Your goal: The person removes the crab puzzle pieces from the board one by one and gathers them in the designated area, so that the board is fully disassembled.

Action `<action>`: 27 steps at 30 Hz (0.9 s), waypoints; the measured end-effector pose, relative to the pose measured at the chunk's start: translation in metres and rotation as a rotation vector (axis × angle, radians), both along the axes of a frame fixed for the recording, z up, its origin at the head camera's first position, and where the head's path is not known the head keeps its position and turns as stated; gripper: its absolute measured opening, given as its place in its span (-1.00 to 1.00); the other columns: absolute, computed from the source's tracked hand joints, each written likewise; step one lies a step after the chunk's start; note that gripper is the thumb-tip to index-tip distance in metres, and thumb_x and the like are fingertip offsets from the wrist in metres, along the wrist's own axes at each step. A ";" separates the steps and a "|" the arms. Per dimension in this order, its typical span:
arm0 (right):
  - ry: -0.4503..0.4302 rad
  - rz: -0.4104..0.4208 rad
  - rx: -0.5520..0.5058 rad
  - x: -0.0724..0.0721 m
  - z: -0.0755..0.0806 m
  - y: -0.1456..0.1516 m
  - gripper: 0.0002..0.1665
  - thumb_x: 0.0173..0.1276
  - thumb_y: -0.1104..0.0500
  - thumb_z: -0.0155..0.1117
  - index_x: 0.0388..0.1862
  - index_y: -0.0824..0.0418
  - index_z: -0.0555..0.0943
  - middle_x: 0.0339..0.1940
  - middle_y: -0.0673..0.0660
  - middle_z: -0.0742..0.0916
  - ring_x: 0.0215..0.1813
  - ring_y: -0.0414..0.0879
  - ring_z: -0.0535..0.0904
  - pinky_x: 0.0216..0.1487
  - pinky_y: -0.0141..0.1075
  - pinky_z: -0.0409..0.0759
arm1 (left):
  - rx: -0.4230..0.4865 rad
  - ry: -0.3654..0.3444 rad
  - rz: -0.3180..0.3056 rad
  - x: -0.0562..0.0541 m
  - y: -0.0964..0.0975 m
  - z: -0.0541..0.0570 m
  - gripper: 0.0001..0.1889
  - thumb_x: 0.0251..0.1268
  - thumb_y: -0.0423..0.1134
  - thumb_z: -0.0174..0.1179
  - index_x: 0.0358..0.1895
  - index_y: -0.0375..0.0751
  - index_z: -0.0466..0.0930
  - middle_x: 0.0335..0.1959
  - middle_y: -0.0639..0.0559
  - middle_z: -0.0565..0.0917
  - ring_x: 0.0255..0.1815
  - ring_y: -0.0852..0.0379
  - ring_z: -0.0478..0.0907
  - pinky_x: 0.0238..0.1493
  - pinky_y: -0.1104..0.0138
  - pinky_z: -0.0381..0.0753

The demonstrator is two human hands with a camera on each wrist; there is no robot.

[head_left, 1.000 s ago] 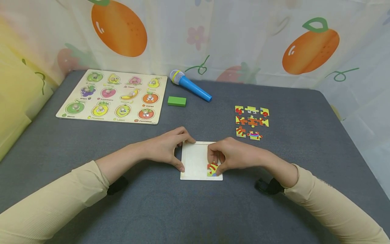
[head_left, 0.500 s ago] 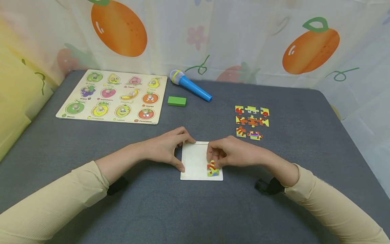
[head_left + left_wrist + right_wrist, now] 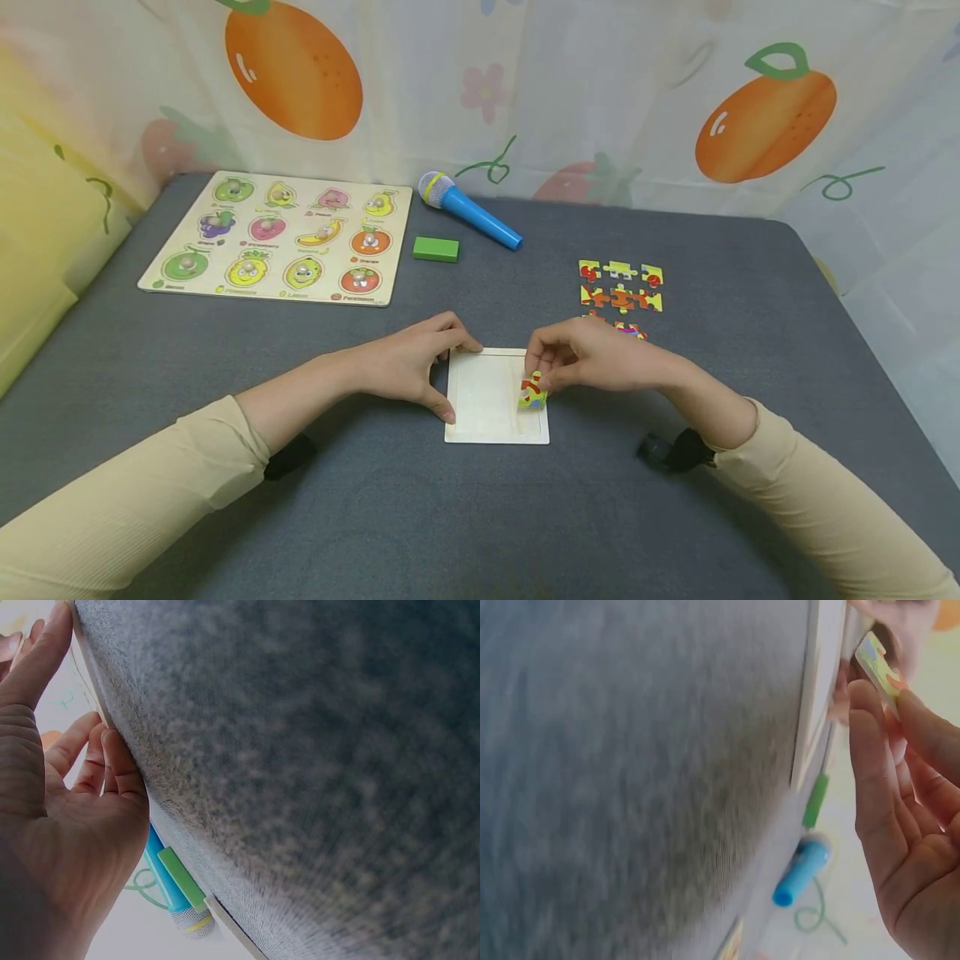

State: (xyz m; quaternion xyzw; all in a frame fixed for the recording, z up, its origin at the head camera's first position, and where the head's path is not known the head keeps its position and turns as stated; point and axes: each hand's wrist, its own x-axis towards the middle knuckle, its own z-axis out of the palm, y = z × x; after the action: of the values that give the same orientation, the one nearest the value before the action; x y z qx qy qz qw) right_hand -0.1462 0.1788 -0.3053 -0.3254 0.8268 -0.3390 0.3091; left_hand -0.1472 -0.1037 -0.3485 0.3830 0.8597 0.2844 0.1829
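Observation:
A jigsaw puzzle piece, yellow with red stripes, is pinched between the thumb and fingers of my right hand. It is raised and tilted over the right side of a pale wooden puzzle tray; the right wrist view shows the piece edge-on, apart from the tray. My left hand holds the tray at its left side, with the thumb near the lower left corner and fingers at the top edge. Several puzzle pieces lie in rows right of the tray; my right hand partly hides the lowest row.
A wooden fruit peg board lies at the back left of the grey table. Beside it are a green block and a blue toy microphone. A fruit-printed curtain hangs behind the table's far edge.
My right hand has lifted the striped puzzle piece out of the tray's lower right corner and moved it up and slightly right. The left hand has stayed on the tray.

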 end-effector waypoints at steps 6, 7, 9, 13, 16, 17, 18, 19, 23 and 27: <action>0.000 -0.088 -0.022 -0.012 0.006 0.022 -0.88 0.37 0.23 0.31 -0.14 0.17 0.61 -0.29 0.13 0.73 -0.27 0.03 0.70 -0.20 -0.19 0.67 | -0.006 0.001 0.000 0.000 0.000 0.001 -0.13 -0.22 0.02 0.62 0.28 -0.14 0.48 0.01 0.03 0.44 -0.10 0.16 0.37 -0.06 0.34 0.43; 0.005 -0.107 -0.027 -0.015 0.006 0.026 -0.87 0.36 0.24 0.31 -0.14 0.19 0.61 -0.26 0.14 0.75 -0.25 0.05 0.71 -0.18 -0.18 0.68 | -0.006 0.001 -0.001 0.000 0.000 0.001 -0.13 -0.22 0.02 0.62 0.28 -0.14 0.48 0.01 0.03 0.44 -0.10 0.16 0.37 -0.06 0.33 0.43; 0.012 -0.143 -0.035 -0.019 0.008 0.036 -0.87 0.36 0.25 0.31 -0.14 0.22 0.60 -0.24 0.16 0.75 -0.24 0.07 0.72 -0.15 -0.16 0.68 | -0.004 0.000 -0.002 0.000 0.000 0.001 -0.13 -0.21 0.01 0.62 0.28 -0.14 0.48 0.01 0.03 0.43 -0.10 0.16 0.37 -0.05 0.33 0.43; 0.020 -0.219 -0.045 -0.026 0.012 0.054 -0.85 0.36 0.27 0.30 -0.12 0.24 0.59 -0.18 0.15 0.76 -0.20 0.08 0.73 -0.10 -0.15 0.70 | 0.001 -0.007 0.001 0.001 0.000 0.001 -0.13 -0.22 0.01 0.62 0.28 -0.14 0.48 0.01 0.03 0.43 -0.10 0.17 0.36 -0.05 0.34 0.43; 0.030 -0.265 -0.040 -0.030 0.015 0.066 -0.83 0.37 0.26 0.30 -0.09 0.26 0.59 -0.20 0.15 0.73 -0.20 0.10 0.72 -0.10 -0.15 0.69 | 0.003 -0.013 0.004 0.000 0.000 0.001 -0.13 -0.22 0.00 0.62 0.28 -0.14 0.48 0.01 0.03 0.43 -0.10 0.17 0.37 -0.05 0.34 0.43; 0.038 -0.279 -0.035 -0.031 0.016 0.069 -0.82 0.37 0.26 0.30 -0.08 0.26 0.59 -0.22 0.14 0.73 -0.20 0.11 0.71 -0.12 -0.15 0.69 | 0.003 -0.014 0.005 0.001 0.000 0.001 -0.13 -0.22 0.00 0.62 0.29 -0.14 0.48 0.01 0.03 0.43 -0.10 0.17 0.37 -0.05 0.34 0.43; 0.039 -0.296 -0.037 -0.032 0.017 0.072 -0.81 0.36 0.26 0.30 -0.07 0.28 0.59 -0.24 0.14 0.71 -0.21 0.12 0.71 -0.11 -0.14 0.69 | 0.001 -0.016 0.006 0.001 0.000 0.001 -0.13 -0.22 0.00 0.62 0.29 -0.14 0.47 0.01 0.03 0.43 -0.10 0.17 0.37 -0.05 0.34 0.44; 0.037 -0.312 -0.038 -0.033 0.017 0.075 -0.80 0.36 0.26 0.31 -0.07 0.29 0.59 -0.25 0.15 0.71 -0.21 0.14 0.71 -0.11 -0.12 0.69 | 0.000 -0.017 0.006 0.001 0.000 0.002 -0.13 -0.22 0.00 0.62 0.29 -0.14 0.47 0.01 0.03 0.43 -0.10 0.17 0.37 -0.05 0.34 0.44; 0.042 -0.373 -0.034 -0.036 0.018 0.085 -0.77 0.36 0.27 0.30 -0.05 0.32 0.57 -0.25 0.15 0.70 -0.20 0.12 0.72 -0.09 -0.10 0.70 | -0.004 -0.024 0.008 0.001 0.000 0.002 -0.13 -0.21 -0.01 0.62 0.29 -0.14 0.47 0.00 0.03 0.43 -0.10 0.16 0.37 -0.05 0.34 0.44; 0.074 -0.404 -0.007 -0.039 0.018 0.096 -0.77 0.38 0.24 0.30 -0.04 0.29 0.58 -0.25 0.13 0.70 -0.18 0.06 0.72 -0.06 -0.13 0.70 | 0.001 -0.021 0.006 0.001 0.000 0.002 -0.13 -0.21 0.00 0.62 0.29 -0.14 0.47 0.00 0.03 0.43 -0.11 0.16 0.37 -0.06 0.34 0.44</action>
State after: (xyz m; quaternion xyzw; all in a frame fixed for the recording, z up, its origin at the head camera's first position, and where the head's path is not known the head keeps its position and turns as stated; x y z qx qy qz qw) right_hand -0.1853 0.2743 -0.2872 -0.1661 0.8849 -0.3850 0.2030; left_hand -0.1462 -0.1039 -0.3467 0.3776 0.8587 0.2891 0.1909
